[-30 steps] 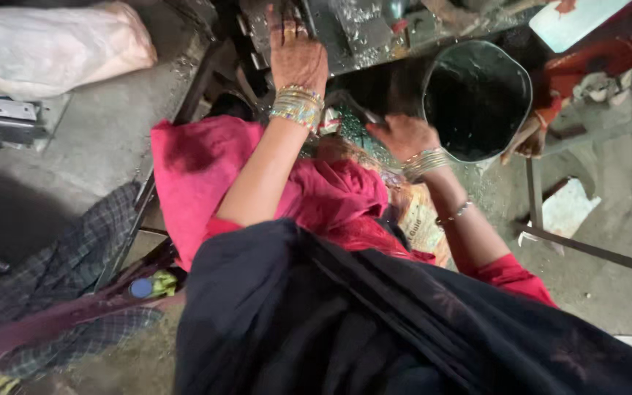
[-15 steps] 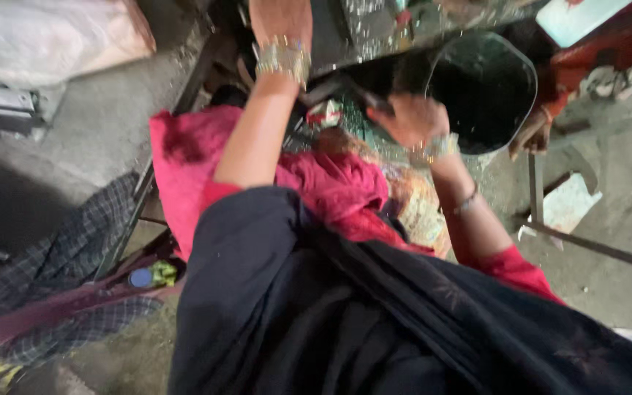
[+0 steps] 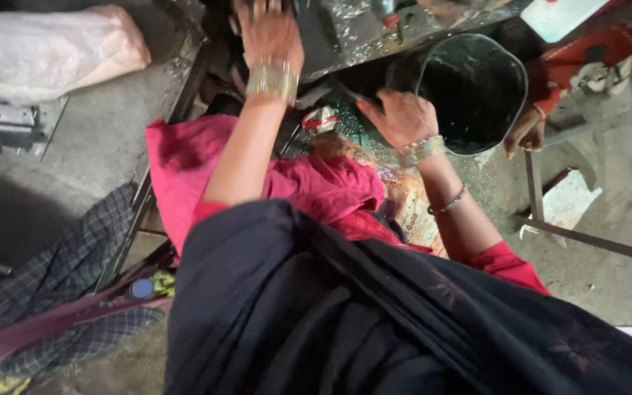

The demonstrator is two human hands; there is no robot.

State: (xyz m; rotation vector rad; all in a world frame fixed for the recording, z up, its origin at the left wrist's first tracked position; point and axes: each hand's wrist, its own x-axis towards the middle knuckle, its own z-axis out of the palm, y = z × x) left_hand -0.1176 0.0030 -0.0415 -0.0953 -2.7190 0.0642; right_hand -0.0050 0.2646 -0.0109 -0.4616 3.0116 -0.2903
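My left hand point(image 3: 272, 35), with gold bangles on the wrist, reaches up onto a shiny metal bench top point(image 3: 360, 33); its fingertips run off the top edge of the head view. My right hand point(image 3: 398, 117), wearing beaded bangles, is curled just below the bench edge, beside a dark round bucket point(image 3: 477, 69). It seems to grip a thin dark rod point(image 3: 351, 93) that points left. A pink garment point(image 3: 184, 157) and a black shawl point(image 3: 374, 322) cover my lap and chest.
Another person's hand point(image 3: 524, 132) rests at the bucket's right rim. A metal frame point(image 3: 587, 238) stands on the concrete floor at right. A whitish sack point(image 3: 45, 51) lies top left, checked cloth point(image 3: 60, 256) at lower left, and a printed bag point(image 3: 411, 208) sits under my right arm.
My left hand has reached farther up onto the bench. My right hand has shifted a little left from the bucket and curled its fingers. The view has drifted slightly.
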